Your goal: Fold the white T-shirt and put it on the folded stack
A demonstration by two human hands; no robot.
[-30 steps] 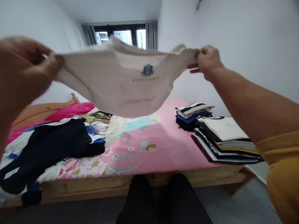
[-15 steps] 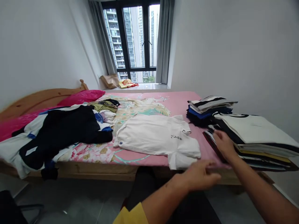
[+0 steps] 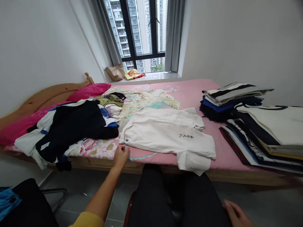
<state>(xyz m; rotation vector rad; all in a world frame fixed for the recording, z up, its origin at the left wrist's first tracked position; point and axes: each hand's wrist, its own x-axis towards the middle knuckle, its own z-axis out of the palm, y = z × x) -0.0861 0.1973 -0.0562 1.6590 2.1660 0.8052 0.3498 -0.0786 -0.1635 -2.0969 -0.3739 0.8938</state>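
A white T-shirt (image 3: 165,132) with small dark lettering lies spread flat on the pink flowered bed sheet (image 3: 189,94), one sleeve hanging over the near edge. My left hand (image 3: 120,156) reaches to the shirt's near left hem corner, fingers curled together on it. Low at the right, beside my dark-trousered leg (image 3: 153,195), my right hand (image 3: 235,214) rests apart from the bed. It is slightly blurred, its fingers loosely stretched and holding nothing.
A heap of unfolded black, white and blue clothes (image 3: 68,129) covers the bed's left part. Folded stacks (image 3: 260,132) sit at the right, against the wall. A wooden headboard (image 3: 47,94) and a pink pillow (image 3: 88,91) are at far left; a dark chair (image 3: 28,205) stands at lower left.
The white shirt, held up in both hands a second ago, now lies flat on the bed. My left hand moved left to its hem corner; my right hand dropped beside my leg.
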